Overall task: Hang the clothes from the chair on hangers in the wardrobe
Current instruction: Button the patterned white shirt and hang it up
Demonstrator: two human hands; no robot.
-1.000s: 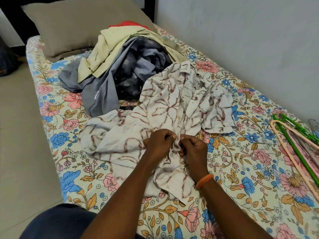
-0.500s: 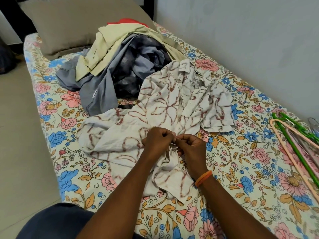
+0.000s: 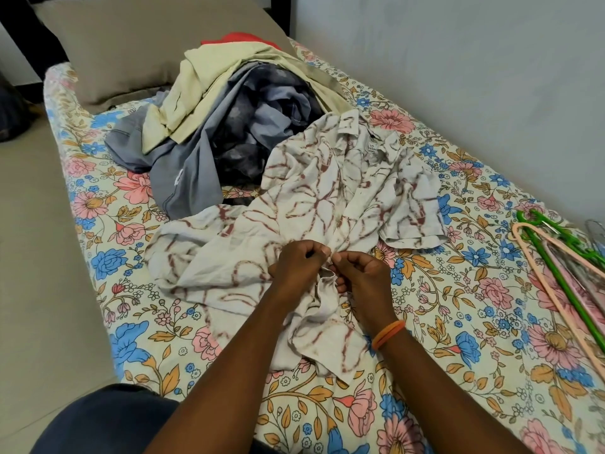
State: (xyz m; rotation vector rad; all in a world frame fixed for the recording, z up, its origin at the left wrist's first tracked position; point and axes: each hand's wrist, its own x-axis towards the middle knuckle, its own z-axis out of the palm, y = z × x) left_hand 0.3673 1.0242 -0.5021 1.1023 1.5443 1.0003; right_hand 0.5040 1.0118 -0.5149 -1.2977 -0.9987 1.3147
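Note:
A white shirt with a maroon pattern (image 3: 314, 194) lies spread on the floral bed, collar toward the wall. My left hand (image 3: 296, 267) and my right hand (image 3: 361, 273) meet over its front edge, each pinching the fabric with curled fingers. An orange band circles my right wrist. Behind the shirt sits a pile of clothes (image 3: 229, 119): cream, grey, dark patterned and a bit of red. Green and pink hangers (image 3: 563, 257) lie on the bed at the right edge.
The bed's floral sheet (image 3: 458, 322) runs along a pale wall (image 3: 458, 77) on the right. A tan pillow (image 3: 137, 47) rests at the head. Beige floor (image 3: 39, 273) lies to the left. My dark-clad knee (image 3: 104, 421) shows at the bottom.
My hands stay together on the shirt's front edge, with small finger shifts. The view has drifted slightly; the shirt and pile lie as before.

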